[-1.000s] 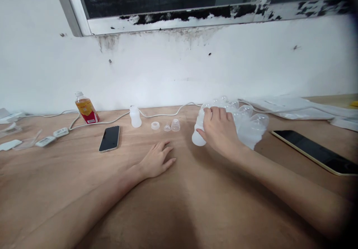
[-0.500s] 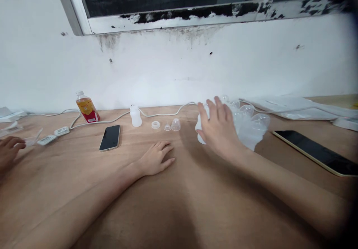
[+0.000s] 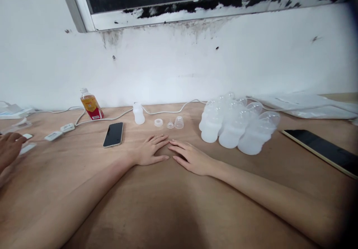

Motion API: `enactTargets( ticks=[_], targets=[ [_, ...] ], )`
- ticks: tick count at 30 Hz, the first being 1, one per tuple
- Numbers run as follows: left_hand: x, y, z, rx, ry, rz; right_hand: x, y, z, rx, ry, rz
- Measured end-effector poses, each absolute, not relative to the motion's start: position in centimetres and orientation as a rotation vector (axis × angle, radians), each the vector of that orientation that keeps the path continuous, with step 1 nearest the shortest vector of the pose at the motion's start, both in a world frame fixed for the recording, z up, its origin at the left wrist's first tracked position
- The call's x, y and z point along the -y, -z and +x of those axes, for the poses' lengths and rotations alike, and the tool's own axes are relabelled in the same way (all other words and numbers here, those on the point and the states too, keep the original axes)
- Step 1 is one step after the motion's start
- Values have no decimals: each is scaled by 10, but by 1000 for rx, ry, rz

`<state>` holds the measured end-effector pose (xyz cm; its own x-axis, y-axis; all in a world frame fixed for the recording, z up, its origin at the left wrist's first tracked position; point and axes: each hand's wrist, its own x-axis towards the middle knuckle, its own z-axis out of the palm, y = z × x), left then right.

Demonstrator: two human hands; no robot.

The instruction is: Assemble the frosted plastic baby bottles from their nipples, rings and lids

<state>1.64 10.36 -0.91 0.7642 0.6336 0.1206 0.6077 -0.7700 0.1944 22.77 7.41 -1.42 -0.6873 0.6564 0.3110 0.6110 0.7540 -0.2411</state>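
Note:
My left hand (image 3: 149, 151) lies flat on the wooden table with its fingers stretched out, holding nothing. My right hand (image 3: 192, 157) rests beside it, open and palm down, its fingertips close to those of the left. Beyond them stand a white baby bottle body (image 3: 138, 114), a ring collar (image 3: 158, 122), a clear nipple (image 3: 170, 124) and a clear dome cap (image 3: 179, 122), in a row from left to right. To the right of my right hand is a cluster of several capped white baby bottles (image 3: 229, 125), packed close together.
A phone (image 3: 113, 134) and a drink bottle (image 3: 92, 105) are at left, with a white cable (image 3: 167, 112) along the wall. Another person's hand (image 3: 9, 148) is at the far left, near small white devices (image 3: 53, 135). A larger phone (image 3: 321, 150) and plastic bag (image 3: 302, 105) lie at right.
My right hand has moved left and down from the cluster of bottles to the table beside my left hand. The view has shifted slightly. The other person's hand has moved a little.

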Motion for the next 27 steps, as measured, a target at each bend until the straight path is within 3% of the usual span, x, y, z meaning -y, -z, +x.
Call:
enactTargets(
  ticks=[14, 20, 27],
  targets=[
    [-114, 2, 12, -898, -278, 2802, -79, 10, 226, 2534, -66, -973],
    [-160, 8, 16, -1366, -736, 2792, -121, 8, 211, 2236, -12, -1421],
    [-169, 8, 26, -1435, -605, 2814, -161, 9, 189, 2138, 16, -1659]
  ],
)
